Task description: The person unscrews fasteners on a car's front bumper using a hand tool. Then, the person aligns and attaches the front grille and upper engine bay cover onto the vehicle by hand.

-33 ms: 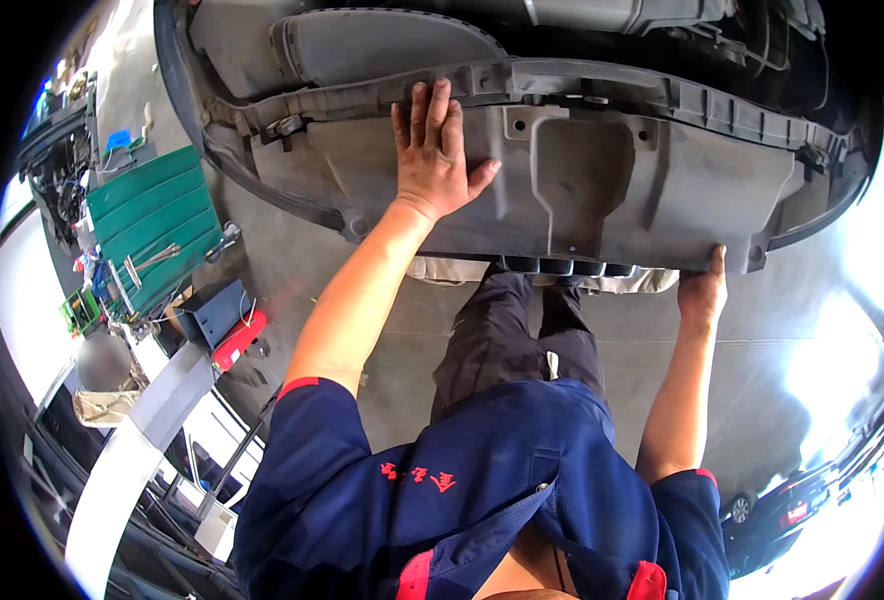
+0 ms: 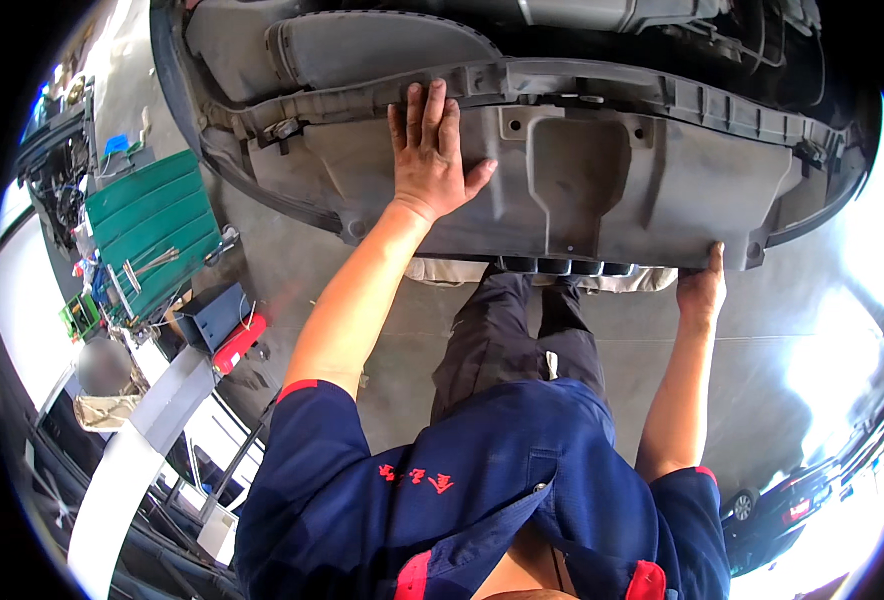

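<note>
A grey plastic underbody panel (image 2: 692, 180) spans the upper view beneath a vehicle, with a recessed middle section and small holes. My left hand (image 2: 432, 155) lies flat on it, fingers apart, their tips near the ribbed strip (image 2: 662, 85) along its far edge. My right hand (image 2: 702, 285) grips the panel's near edge at the right, thumb or fingertips pressed against the surface and the rest partly hidden. Behind the panel's near edge, a row of dark slotted parts (image 2: 552, 266) and pale material (image 2: 442, 272) show above my legs.
At left, a green ridged board (image 2: 147, 210) holds tools, beside a grey box (image 2: 212, 312), a red object (image 2: 237, 345) and a person (image 2: 107, 395), partly visible. A white curved post (image 2: 102, 520) rises at lower left. A dark car (image 2: 782, 515) stands at lower right on the grey floor.
</note>
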Demonstrator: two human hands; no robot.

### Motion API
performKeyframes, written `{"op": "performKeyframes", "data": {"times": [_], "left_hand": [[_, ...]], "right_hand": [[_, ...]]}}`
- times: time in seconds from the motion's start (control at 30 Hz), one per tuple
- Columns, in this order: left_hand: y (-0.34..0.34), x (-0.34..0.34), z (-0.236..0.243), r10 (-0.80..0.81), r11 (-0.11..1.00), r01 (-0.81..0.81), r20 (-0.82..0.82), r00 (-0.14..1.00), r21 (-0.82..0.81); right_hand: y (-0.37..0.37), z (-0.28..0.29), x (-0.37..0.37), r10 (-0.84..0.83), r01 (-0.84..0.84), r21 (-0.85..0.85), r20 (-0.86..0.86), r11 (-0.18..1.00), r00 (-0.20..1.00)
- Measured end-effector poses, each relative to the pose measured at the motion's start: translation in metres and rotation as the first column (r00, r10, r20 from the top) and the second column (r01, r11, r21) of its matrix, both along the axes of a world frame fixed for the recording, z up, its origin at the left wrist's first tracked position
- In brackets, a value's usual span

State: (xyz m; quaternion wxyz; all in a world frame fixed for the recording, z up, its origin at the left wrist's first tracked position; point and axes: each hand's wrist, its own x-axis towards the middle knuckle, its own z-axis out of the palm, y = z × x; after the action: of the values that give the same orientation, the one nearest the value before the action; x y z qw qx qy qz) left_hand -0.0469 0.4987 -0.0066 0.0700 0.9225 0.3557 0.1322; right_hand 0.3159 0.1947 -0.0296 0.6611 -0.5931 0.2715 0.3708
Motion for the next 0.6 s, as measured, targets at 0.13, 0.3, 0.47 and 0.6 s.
{"op": "performKeyframes", "data": {"times": [0.13,0.3,0.47,0.6], "left_hand": [[0.003,0.011,-0.001,0.022,1.000,-0.022,0.015,1.000,0.022],[0.004,0.020,-0.002,-0.002,1.000,0.000,0.076,0.997,0.028],[-0.006,0.033,0.006,-0.015,1.000,0.012,0.109,0.994,0.028],[-0.023,0.067,0.025,-0.141,0.990,0.141,0.043,0.989,0.007]], "right_hand": [[0.007,0.002,0.005,-0.015,0.015,-0.065,0.003,0.998,1.000],[0.004,0.004,0.009,-0.066,0.066,-0.034,-0.011,0.997,0.998],[0.006,-0.001,0.009,-0.095,0.093,-0.087,-0.008,0.992,0.995],[0.006,0.001,0.011,-0.075,0.075,-0.124,0.002,0.989,0.997]]}}
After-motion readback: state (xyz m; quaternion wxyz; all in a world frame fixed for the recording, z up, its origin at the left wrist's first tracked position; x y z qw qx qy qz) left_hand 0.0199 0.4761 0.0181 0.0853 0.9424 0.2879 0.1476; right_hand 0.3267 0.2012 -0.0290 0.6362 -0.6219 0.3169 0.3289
